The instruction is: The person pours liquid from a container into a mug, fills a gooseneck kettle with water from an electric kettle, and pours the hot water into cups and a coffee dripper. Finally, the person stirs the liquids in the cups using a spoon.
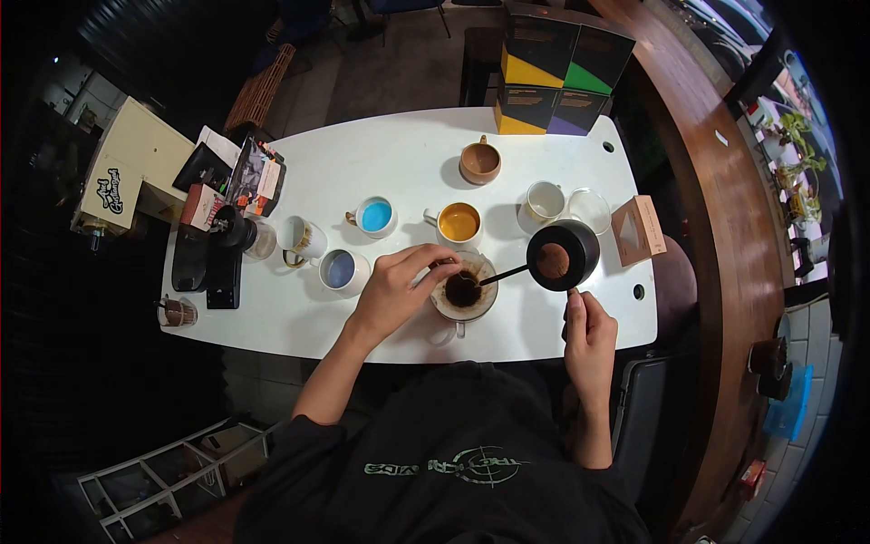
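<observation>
A glass dripper [463, 288] with a paper filter and dark wet coffee grounds stands near the table's front edge. My left hand [405, 280] is at its upper left rim, fingers pinched together; what they hold, if anything, is too small to make out. On the right, my right hand [590, 331] grips the handle of a black gooseneck kettle [583, 243]. The kettle's thin spout reaches left over the dripper's rim. A mug with a yellow-orange inside [459, 222] stands just behind the dripper.
On the white table [381, 163] are a blue-lined cup [374, 216], a purple-blue one [340, 269], a brown cup [480, 162], a white mug [545, 201], a pink box [638, 230] and stacked dark boxes [560, 72]. A coffee grinder [233, 228] stands left.
</observation>
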Demonstrator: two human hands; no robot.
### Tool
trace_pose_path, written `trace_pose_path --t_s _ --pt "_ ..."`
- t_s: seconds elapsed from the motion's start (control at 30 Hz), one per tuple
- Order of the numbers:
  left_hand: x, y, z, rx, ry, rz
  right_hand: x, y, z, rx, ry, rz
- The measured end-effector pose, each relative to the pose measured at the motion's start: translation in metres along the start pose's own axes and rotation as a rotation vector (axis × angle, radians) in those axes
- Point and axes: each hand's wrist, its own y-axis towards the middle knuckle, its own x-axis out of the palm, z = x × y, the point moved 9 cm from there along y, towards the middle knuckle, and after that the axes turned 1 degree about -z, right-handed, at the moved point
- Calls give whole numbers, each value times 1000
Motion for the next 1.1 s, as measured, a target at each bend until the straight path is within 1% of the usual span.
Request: trace_pose_path --t_s 0.13,0.3,0.4,0.47,0.5,0.57,0.6,0.63,0.7,0.77,0.87,1.1 --pt "1 -3 1 24 60 -7 2 0 -1 -3 13 -7" --pt "-3 -8 16 103 81 -10 4 1 0 -9 0 -17" --pt "2 -11 9 90 83 -29 8 5 5 8 61 -18" --pt "5 -13 3 55 79 -20 15 8 23 127 300 -120" --pt "6 -14 -2 18 72 -13 13 9 26 126 299 -119" --pt "4 -15 -7 -5 62 18 14 7 48 273 455 -167" --pt "1 -15 -10 -29 52 48 15 7 61 296 546 -189" --pt "0 -15 -11 -28 54 50 10 6 67 294 546 -190" --pt "-4 -16 -15 -70 23 93 9 -1 83 443 791 -194" --pt "-7 -18 -19 -102 21 110 2 -5 103 469 799 -166" --pt "-8 -21 -29 -150 5 133 -5 -12 140 565 878 -106" --pt "-5 -28 -48 -202 -17 156 -5 -14 188 585 867 -19"
